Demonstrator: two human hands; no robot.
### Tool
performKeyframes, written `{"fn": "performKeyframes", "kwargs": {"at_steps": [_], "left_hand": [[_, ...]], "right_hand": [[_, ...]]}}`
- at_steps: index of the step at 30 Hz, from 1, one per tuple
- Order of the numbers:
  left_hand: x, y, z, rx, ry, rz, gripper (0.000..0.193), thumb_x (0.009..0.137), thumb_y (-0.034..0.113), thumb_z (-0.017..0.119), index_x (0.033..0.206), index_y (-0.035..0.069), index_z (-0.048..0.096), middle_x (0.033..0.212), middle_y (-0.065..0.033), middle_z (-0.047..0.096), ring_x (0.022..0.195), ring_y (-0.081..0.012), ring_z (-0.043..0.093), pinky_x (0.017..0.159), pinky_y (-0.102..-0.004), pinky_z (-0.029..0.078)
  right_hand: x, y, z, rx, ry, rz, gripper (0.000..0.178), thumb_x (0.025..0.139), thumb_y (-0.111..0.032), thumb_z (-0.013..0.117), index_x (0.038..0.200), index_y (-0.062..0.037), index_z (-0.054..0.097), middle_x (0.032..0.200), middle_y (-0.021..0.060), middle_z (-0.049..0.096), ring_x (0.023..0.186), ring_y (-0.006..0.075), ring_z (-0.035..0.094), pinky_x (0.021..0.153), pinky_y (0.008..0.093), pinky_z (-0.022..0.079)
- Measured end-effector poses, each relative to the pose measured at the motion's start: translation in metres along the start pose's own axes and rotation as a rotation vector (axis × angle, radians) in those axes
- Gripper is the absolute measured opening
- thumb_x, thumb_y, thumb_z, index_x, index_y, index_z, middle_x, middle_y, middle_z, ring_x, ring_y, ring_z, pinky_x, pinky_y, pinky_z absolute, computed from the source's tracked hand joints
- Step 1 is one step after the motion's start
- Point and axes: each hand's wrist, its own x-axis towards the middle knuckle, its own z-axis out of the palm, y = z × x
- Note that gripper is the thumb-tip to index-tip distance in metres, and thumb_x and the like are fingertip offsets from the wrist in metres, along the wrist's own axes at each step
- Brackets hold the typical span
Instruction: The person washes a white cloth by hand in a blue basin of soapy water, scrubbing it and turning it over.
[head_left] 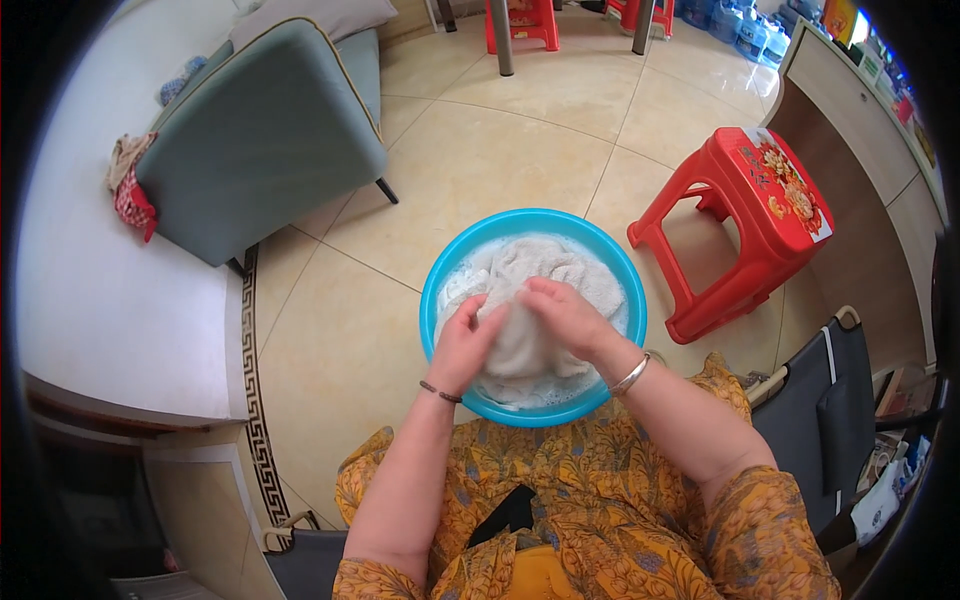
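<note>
A round blue basin (533, 217) stands on the floor just in front of me, with sudsy water inside. Wet whitish-grey cloth (545, 258), thick like a towel, is bunched in it and rises above the suds. My left hand (472, 340) grips the cloth from the left side, fingers curled toward the middle. From the right, my right hand (568, 318) pinches a fold of the same cloth, its fingertips close to those of the left. Part of the cloth between my hands is blurred. The lower layers are hidden under foam.
A red plastic stool (700, 250) with a flowered top stands right of the basin. At the far left is a grey-blue sofa (265, 140). A desk (850, 105) lines the right side, with a dark folding chair (835, 420) nearby. Blue water jugs (752, 38) stand at the back.
</note>
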Motion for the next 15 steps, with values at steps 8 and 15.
{"fn": "performKeyframes", "kwargs": {"at_steps": [8,15], "left_hand": [[-0.002,0.014,-0.008,-0.231,-0.14,-0.222,0.031,0.082,0.001,0.052,0.113,0.003,0.053,0.096,-0.0024,0.06,0.082,-0.0087,0.057,0.069,-0.0201,0.045],[-0.013,0.021,0.023,-0.103,0.057,-0.11,0.048,0.083,0.012,0.062,0.126,0.004,0.042,0.108,-0.0065,0.057,0.094,-0.0122,0.056,0.078,-0.0265,0.047]], "right_hand": [[0.009,0.001,-0.011,0.132,0.222,0.011,0.022,0.088,-0.019,0.05,0.084,0.0002,0.059,0.08,0.004,0.058,0.076,0.0118,0.052,0.071,0.0275,0.045],[0.007,0.003,-0.004,0.026,-0.02,0.016,0.022,0.089,-0.021,0.054,0.095,0.0,0.058,0.087,0.004,0.06,0.081,0.0095,0.053,0.073,0.0245,0.044]]}}
